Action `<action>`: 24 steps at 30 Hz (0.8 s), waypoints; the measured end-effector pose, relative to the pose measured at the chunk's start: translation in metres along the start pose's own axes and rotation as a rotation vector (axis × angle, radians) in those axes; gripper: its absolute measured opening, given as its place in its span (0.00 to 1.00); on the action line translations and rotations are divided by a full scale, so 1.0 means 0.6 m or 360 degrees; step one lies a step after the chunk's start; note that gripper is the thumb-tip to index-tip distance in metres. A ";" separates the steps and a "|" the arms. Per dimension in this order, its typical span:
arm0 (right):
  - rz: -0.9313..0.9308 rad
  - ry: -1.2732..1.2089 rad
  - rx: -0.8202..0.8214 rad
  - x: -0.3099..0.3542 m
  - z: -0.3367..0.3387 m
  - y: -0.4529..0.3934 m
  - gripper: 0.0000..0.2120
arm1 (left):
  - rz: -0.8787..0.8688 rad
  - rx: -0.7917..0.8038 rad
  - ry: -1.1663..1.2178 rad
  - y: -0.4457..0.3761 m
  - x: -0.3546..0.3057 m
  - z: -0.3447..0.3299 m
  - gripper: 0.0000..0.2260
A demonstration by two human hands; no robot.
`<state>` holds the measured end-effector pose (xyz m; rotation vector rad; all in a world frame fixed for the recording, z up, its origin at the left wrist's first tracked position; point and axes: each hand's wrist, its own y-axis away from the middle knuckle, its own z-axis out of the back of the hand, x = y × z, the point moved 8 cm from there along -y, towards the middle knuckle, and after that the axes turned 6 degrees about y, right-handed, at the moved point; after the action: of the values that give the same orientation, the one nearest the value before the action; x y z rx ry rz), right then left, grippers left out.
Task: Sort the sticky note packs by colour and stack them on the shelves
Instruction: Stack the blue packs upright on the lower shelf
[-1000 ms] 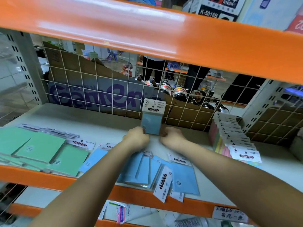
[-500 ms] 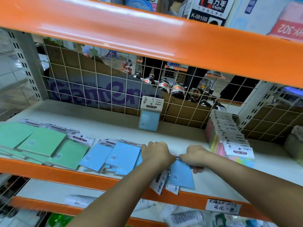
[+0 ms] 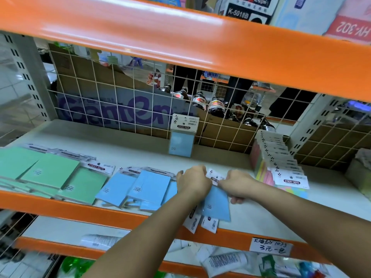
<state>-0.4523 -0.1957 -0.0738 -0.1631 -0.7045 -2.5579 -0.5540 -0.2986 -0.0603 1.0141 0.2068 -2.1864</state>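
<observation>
My left hand (image 3: 193, 180) and my right hand (image 3: 237, 185) are side by side over the shelf's front, both gripping a blue sticky note pack (image 3: 217, 203) by its white header card. More blue packs (image 3: 140, 187) lie loose to the left of my hands. Green packs (image 3: 50, 173) are spread at the shelf's left end. One blue pack (image 3: 181, 142) stands upright against the wire grid at the back. A row of multicolour packs (image 3: 281, 167) leans at the right.
The white shelf board (image 3: 331, 197) has an orange front rail (image 3: 100, 214), and an orange beam (image 3: 180, 35) hangs overhead. A wire grid (image 3: 112, 109) backs the shelf, with cardboard and bottles behind. A handwritten price tag (image 3: 270, 246) sits on the rail.
Both hands came back from the upright blue pack at the rear to the front pile and took hold of another blue pack, now slightly lifted.
</observation>
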 end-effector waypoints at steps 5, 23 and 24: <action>0.0057 -0.0303 0.0078 0.022 0.009 0.018 0.10 | -0.0030 -0.0098 0.0362 -0.020 0.003 0.037 0.12; 0.0297 -0.0802 -0.0508 0.146 0.040 -0.072 0.11 | 0.0236 -0.0218 0.0937 -0.114 0.066 0.115 0.10; 0.0306 -0.0790 -0.0541 0.155 0.040 -0.077 0.12 | 0.0264 -0.0176 0.0944 -0.120 0.068 0.115 0.13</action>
<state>-0.5561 -0.1877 -0.0525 -0.9539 -0.3862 -2.4424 -0.6615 -0.2958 -0.0531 1.5333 0.4879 -1.6591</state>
